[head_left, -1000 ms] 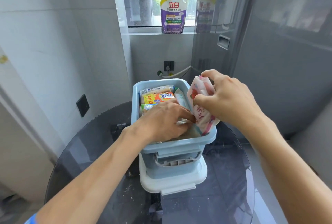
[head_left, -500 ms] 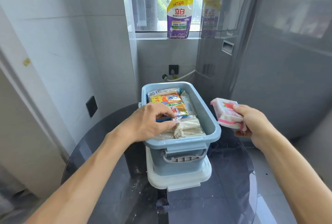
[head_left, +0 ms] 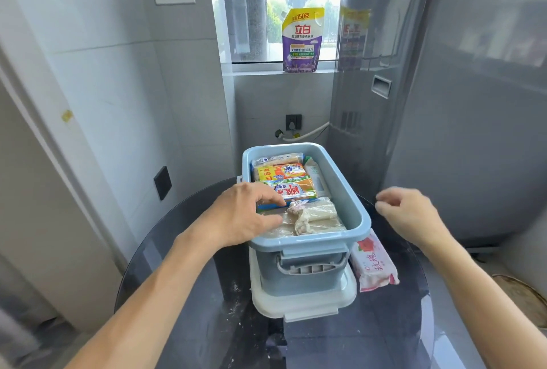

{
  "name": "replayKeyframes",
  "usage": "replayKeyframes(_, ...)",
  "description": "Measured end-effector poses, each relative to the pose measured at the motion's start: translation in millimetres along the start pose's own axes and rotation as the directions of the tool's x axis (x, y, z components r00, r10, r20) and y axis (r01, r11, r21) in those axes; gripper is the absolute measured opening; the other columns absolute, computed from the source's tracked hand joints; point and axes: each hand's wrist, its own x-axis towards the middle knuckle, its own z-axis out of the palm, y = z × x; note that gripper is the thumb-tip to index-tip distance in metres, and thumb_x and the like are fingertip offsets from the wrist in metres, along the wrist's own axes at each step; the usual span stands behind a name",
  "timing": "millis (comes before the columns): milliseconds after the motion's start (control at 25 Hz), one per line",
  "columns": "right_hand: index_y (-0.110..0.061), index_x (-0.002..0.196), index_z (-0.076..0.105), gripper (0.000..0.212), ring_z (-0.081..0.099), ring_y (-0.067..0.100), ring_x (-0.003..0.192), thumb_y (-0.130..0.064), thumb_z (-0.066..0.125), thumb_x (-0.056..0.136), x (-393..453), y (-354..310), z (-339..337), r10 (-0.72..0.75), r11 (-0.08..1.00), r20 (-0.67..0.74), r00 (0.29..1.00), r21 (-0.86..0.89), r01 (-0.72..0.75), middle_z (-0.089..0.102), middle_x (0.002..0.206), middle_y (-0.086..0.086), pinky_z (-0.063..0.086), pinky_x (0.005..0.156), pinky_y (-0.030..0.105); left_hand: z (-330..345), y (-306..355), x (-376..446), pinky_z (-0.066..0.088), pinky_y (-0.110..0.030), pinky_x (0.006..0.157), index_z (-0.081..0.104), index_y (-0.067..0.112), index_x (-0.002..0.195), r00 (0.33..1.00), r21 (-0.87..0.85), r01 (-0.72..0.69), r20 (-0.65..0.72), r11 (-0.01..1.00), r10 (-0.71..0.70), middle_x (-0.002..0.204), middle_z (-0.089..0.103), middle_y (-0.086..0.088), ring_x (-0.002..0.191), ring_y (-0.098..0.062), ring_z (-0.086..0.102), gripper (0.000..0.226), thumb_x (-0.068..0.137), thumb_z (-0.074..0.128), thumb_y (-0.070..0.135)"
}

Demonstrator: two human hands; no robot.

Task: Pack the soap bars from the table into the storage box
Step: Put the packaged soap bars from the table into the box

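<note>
one soap bar (head_left: 373,262) beneath right hand (head_left: 410,216)

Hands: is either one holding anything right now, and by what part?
Neither grips anything. The left hand rests with its fingers on the wrapped soap bars in the blue storage box; the right hand hovers empty, fingers loosely curled.

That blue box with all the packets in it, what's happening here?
A person is packing wrapped soap bars into a blue storage box that stands on its white lid on a dark round glass table. The left hand reaches into the box and rests on the packed bars, which nearly fill it. The right hand hovers beside the box, holding nothing. One pink-wrapped soap bar lies on the table to the right of the box, not yet packed.
</note>
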Motion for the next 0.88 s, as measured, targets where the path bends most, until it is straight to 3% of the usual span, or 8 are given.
replayKeyframes(120,-0.023,0.096,0.075,0.015,0.065,0.010,0.075,-0.014,0.066,0.087,-13,-45,-27,-0.260,0.922,-0.211,0.942,0.234,0.307,0.074,0.086,-0.005,0.049,0.072,0.022,-7,4,17,0.048,-0.031,0.094,0.066,0.035,0.124,0.998,0.073,0.050,0.035,0.996,-0.053,0.133,0.061,0.005,0.113,-0.015,0.057,0.039,0.085,0.070,0.033)
replayKeyframes(240,-0.026,0.091,0.075,0.012,0.063,0.001,0.072,-0.017,0.069,0.086,-28,-75,-28,-0.520,0.827,-0.078,0.851,0.203,0.524,0.072,0.079,-0.013,0.050,0.070,0.020,-11,7,39,0.044,-0.039,0.105,0.047,0.044,0.139,0.979,0.206,0.107,0.151,0.973,-0.139,0.149,0.047,0.005,0.127,-0.020,0.048,0.065,0.079,0.069,0.030)
replayKeyframes(320,-0.028,0.094,0.076,0.011,0.061,0.005,0.083,-0.022,0.070,0.086,-28,-78,-19,-0.590,0.805,0.038,0.806,0.100,0.585,0.070,0.083,-0.019,0.048,0.076,0.025,-14,9,52,0.046,-0.038,0.099,0.038,0.045,0.145,0.951,0.263,0.126,0.241,0.956,-0.192,0.150,0.043,0.004,0.126,-0.021,0.047,0.076,0.078,0.071,0.034)
replayKeyframes(400,-0.030,0.094,0.076,0.011,0.058,0.010,0.089,-0.026,0.070,0.086,-24,-75,-9,-0.607,0.785,0.151,0.780,-0.042,0.619,0.064,0.082,-0.023,0.047,0.082,0.030,-17,8,57,0.046,-0.030,0.083,0.041,0.040,0.145,0.958,0.310,0.104,0.225,0.945,-0.180,0.144,0.048,0.004,0.116,-0.019,0.050,0.078,0.074,0.075,0.039)
replayKeyframes(440,-0.029,0.093,0.076,0.010,0.058,0.011,0.090,-0.026,0.071,0.085,-21,-73,-7,-0.610,0.775,0.175,0.773,-0.071,0.628,0.060,0.079,-0.025,0.046,0.084,0.031,-16,7,58,0.045,-0.029,0.083,0.045,0.037,0.142,0.971,0.325,0.088,0.184,0.941,-0.155,0.140,0.051,0.005,0.114,-0.018,0.051,0.078,0.071,0.076,0.043)
replayKeyframes(600,-0.028,0.086,0.077,0.010,0.060,0.010,0.086,-0.021,0.070,0.083,-14,-70,-3,-0.606,0.782,0.164,0.779,-0.060,0.621,0.058,0.074,-0.028,0.046,0.080,0.028,-7,0,55,0.048,-0.034,0.094,0.055,0.034,0.132,0.990,0.273,0.075,0.096,0.959,-0.105,0.126,0.060,0.006,0.109,-0.017,0.055,0.077,0.059,0.077,0.048)
replayKeyframes(760,-0.028,0.089,0.076,0.014,0.061,0.010,0.088,-0.018,0.067,0.084,-15,-67,-1,-0.586,0.803,0.129,0.800,-0.033,0.595,0.063,0.083,-0.026,0.046,0.082,0.027,-4,-1,51,0.052,-0.034,0.081,0.046,0.038,0.110,0.998,0.105,0.059,0.011,0.993,-0.061,0.108,0.059,0.009,0.094,-0.016,0.059,0.062,0.058,0.080,0.040)
replayKeyframes(880,-0.029,0.093,0.075,0.017,0.063,0.009,0.092,-0.017,0.067,0.083,-15,-63,-1,-0.597,0.802,0.085,0.798,0.024,0.597,0.069,0.093,-0.020,0.050,0.083,0.031,-2,-1,47,0.048,-0.032,0.073,0.041,0.037,0.103,0.999,0.081,0.021,-0.026,0.996,-0.019,0.105,0.058,0.010,0.091,-0.015,0.058,0.059,0.057,0.078,0.038)
